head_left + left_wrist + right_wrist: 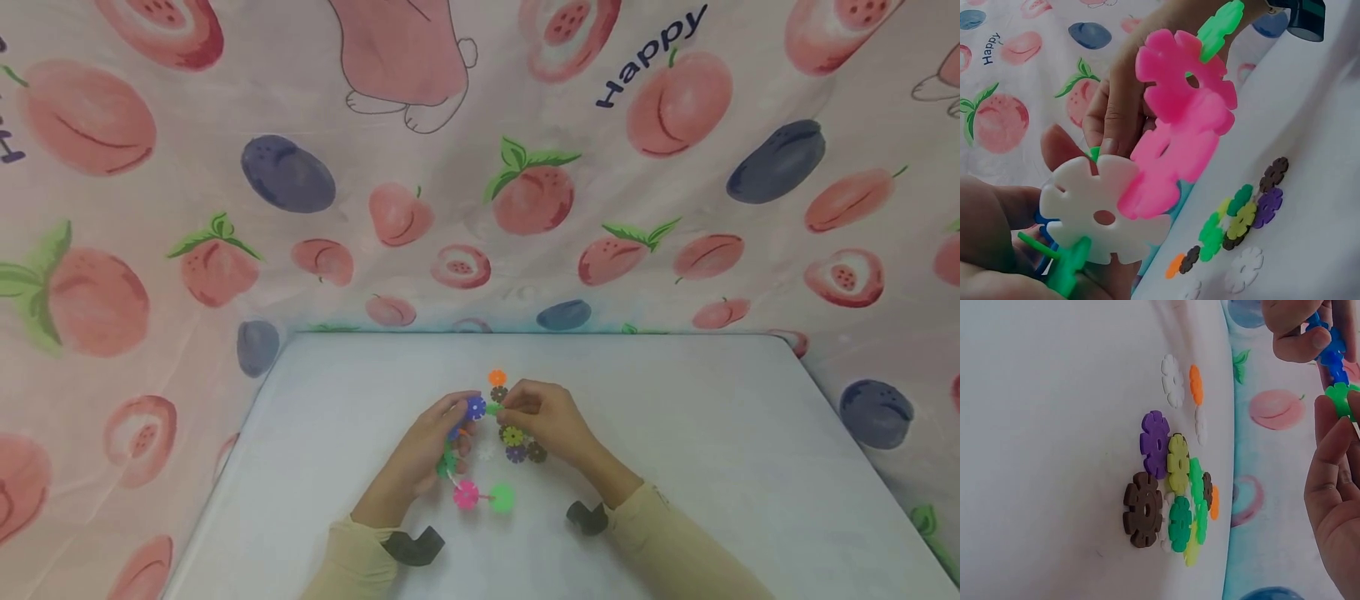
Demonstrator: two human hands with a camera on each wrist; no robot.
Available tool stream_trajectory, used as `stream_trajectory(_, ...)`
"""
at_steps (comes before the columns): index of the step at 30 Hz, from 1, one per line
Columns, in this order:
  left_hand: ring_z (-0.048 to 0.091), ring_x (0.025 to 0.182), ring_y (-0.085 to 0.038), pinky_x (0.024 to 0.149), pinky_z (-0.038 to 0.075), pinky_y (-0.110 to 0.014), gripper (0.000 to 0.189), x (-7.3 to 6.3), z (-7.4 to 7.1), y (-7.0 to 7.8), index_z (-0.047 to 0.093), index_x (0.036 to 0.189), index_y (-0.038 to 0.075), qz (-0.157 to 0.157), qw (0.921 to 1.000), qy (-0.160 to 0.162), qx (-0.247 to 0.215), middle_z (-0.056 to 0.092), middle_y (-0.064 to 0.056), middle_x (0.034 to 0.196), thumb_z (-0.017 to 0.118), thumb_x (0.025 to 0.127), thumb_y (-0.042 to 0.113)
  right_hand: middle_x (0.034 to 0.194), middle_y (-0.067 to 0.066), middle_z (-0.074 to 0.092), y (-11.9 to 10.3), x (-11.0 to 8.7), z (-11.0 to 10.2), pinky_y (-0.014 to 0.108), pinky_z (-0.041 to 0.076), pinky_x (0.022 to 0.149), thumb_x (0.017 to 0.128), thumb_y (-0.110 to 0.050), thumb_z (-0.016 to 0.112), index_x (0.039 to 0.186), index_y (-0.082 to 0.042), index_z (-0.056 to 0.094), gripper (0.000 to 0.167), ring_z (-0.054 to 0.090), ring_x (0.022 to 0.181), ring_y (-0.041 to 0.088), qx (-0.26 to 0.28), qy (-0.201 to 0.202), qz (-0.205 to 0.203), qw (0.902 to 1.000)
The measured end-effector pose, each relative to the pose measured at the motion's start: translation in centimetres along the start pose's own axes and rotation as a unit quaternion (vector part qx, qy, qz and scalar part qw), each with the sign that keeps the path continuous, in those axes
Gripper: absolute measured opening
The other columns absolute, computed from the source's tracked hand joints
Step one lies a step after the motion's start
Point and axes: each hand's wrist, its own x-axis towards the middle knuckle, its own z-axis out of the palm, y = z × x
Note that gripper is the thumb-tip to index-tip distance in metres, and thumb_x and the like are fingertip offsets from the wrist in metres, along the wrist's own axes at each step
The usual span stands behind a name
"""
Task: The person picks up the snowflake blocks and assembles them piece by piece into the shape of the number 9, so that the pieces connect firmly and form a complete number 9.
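Above the white table, my left hand (426, 433) grips a chain of interlocked plastic snowflake discs. A blue disc (476, 407) shows at its fingertips. From that hand hangs the rest of the chain, with a white disc (1075, 190), pink discs (1163, 72) and a light green disc (502, 498) at the lower end. My right hand (553, 421) pinches a green disc (1339, 397) between thumb and fingers, against the blue end of the chain. Whether its slot is fully seated there I cannot tell. The left palm hides part of the chain.
Loose snowflake discs lie clustered on the table behind and beside the hands, among them a purple disc (1155, 445), a brown disc (1143, 510) and a white disc (1172, 381). Fruit-printed fabric (465, 208) rises behind the table's far edge.
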Motion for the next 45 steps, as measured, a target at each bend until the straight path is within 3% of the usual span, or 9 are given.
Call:
stream_trajectory(9,0.052,0.069,-0.012,0.051,0.051,-0.025,0.041,0.0,0.1,0.1,0.054,0.143,0.030,0.000,0.9992,0.004,0.039,0.055,-0.005,0.104,0.048,0.106,0.046,0.091,-0.006,0.076,-0.2,-0.2,0.1,0.028,0.061,0.081,0.087,-0.021,0.081,0.089,-0.022,0.075,0.007,0.075,0.090,0.011,-0.043,0.017,-0.020,0.9987)
stream_trajectory(15,0.051,0.067,-0.012,0.050,0.052,-0.026,0.042,-0.2,0.3,0.1,0.054,0.143,0.030,0.006,0.9985,0.004,0.054,0.055,-0.005,0.102,0.048,0.106,0.048,0.085,-0.006,0.076,-0.1,-0.3,0.4,0.027,0.060,0.077,0.085,-0.017,0.083,0.083,-0.021,0.075,0.009,0.073,0.083,0.010,-0.041,0.031,-0.034,0.9981)
stream_trajectory(22,0.043,0.064,-0.010,0.050,0.050,-0.025,0.045,-0.2,0.7,-0.3,0.051,0.145,0.026,0.010,0.9990,-0.001,0.044,0.051,-0.002,0.096,0.046,0.107,0.048,0.079,-0.010,0.073,-0.4,-0.7,0.6,0.027,0.058,0.070,0.084,-0.013,0.083,0.076,-0.023,0.072,0.017,0.067,0.075,0.011,-0.072,0.051,-0.035,0.9955)
stream_trajectory(31,0.039,0.060,-0.007,0.048,0.048,-0.023,0.043,-0.5,0.9,-0.5,0.052,0.142,0.027,0.013,0.9993,-0.009,0.033,0.049,0.001,0.090,0.045,0.106,0.049,0.080,-0.011,0.072,-1.3,-1.1,0.4,0.043,0.060,0.093,0.087,-0.007,0.079,0.074,-0.022,0.066,0.023,0.072,0.091,0.009,-0.097,0.028,-0.049,0.9937)
stream_trajectory(38,0.038,0.058,-0.007,0.046,0.048,-0.024,0.050,-0.5,1.1,-0.8,0.047,0.146,0.016,0.017,0.9996,-0.022,0.008,0.046,0.003,0.086,0.049,0.106,0.046,0.078,-0.009,0.072,-1.3,-0.9,0.4,0.039,0.061,0.087,0.086,-0.006,0.078,0.076,-0.021,0.064,0.024,0.072,0.089,0.010,-0.136,0.020,-0.085,0.9869)
stream_trajectory(45,0.038,0.059,-0.008,0.047,0.048,-0.025,0.043,-0.6,1.3,-0.6,0.048,0.144,0.021,0.027,0.9994,-0.022,-0.002,0.046,0.001,0.087,0.048,0.107,0.044,0.082,-0.014,0.071,-0.5,-0.6,0.6,0.039,0.061,0.088,0.087,-0.008,0.079,0.077,-0.024,0.064,0.024,0.072,0.090,0.010,-0.118,0.029,-0.065,0.9905)
